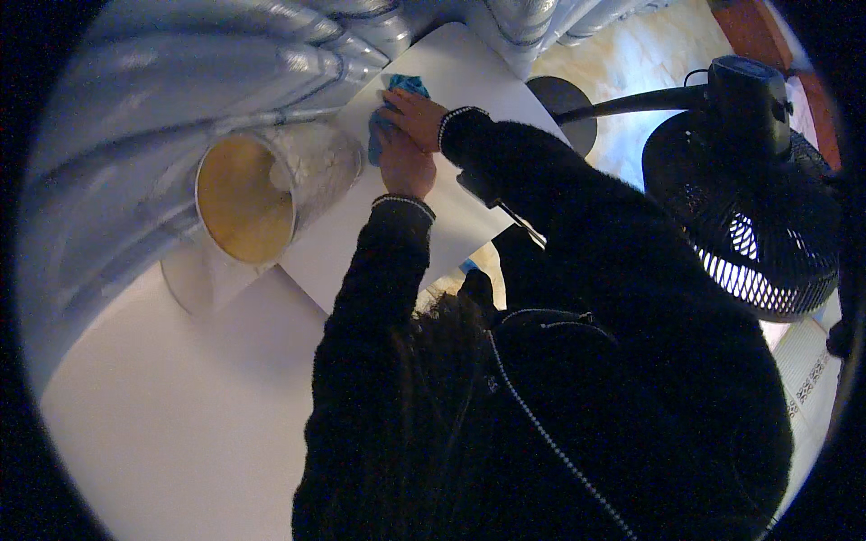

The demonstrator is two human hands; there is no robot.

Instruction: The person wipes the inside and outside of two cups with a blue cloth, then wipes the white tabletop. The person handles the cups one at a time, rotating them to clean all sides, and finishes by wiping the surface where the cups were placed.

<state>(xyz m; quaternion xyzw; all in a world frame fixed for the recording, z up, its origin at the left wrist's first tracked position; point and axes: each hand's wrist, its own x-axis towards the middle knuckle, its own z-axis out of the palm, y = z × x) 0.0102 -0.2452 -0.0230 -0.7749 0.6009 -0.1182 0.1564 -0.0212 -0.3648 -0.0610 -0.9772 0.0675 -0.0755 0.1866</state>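
Note:
A crumpled blue cloth (374,143) lies on the smooth white top of a small table (467,67). My right hand (418,120) presses on the cloth with its fingers spread over it, and part of the cloth bunches out past the fingertips. My left hand (407,166) is right beside it, also on the cloth, its fingertips touching or partly under the right hand. Left of my hands is a lampshade (328,159), its round opening turned towards me and its inside yellowish. The shade covers part of the tabletop.
Shiny grey-blue curtains (169,95) hang along the back and left. A black fan (737,223) stands at the right, its pole and round base (565,101) close to the table's corner. A broad pale surface (169,406) fills the lower left. Patterned flooring (622,61) shows beyond the table.

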